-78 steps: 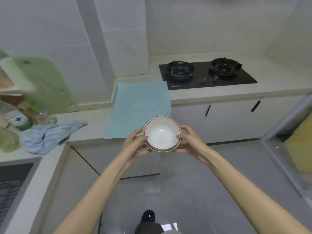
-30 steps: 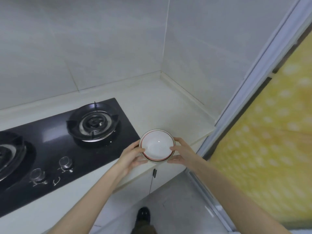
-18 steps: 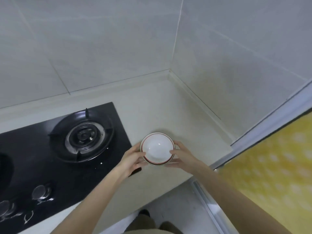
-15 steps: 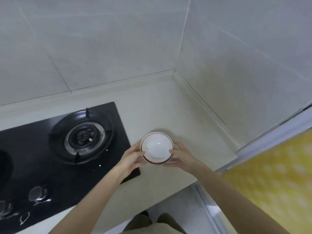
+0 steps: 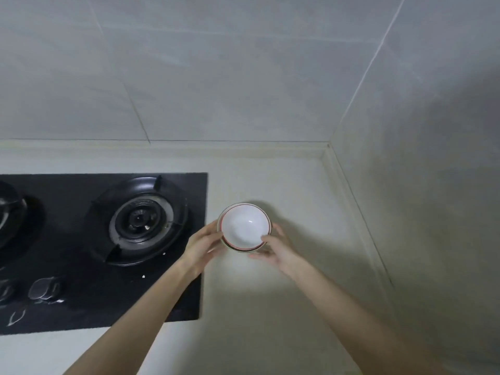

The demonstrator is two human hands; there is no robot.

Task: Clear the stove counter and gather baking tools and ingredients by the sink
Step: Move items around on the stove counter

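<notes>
Well, the white bowl [image 5: 244, 226] (probably glazed ceramic, so stiff, a little slippery and easy to break) is low over the desk [image 5: 297, 307] just beside the stove [image 5: 102, 247], and the left hand [image 5: 201, 246] and the right hand [image 5: 274, 250] hold it at opposite sides, which seems the safest grip.

Both bare arms reach forward. The left hand [image 5: 204, 247] cups the left side of a bowl [image 5: 243, 226]; the right hand [image 5: 276, 253] holds its right side, thumb at the rim.
</notes>
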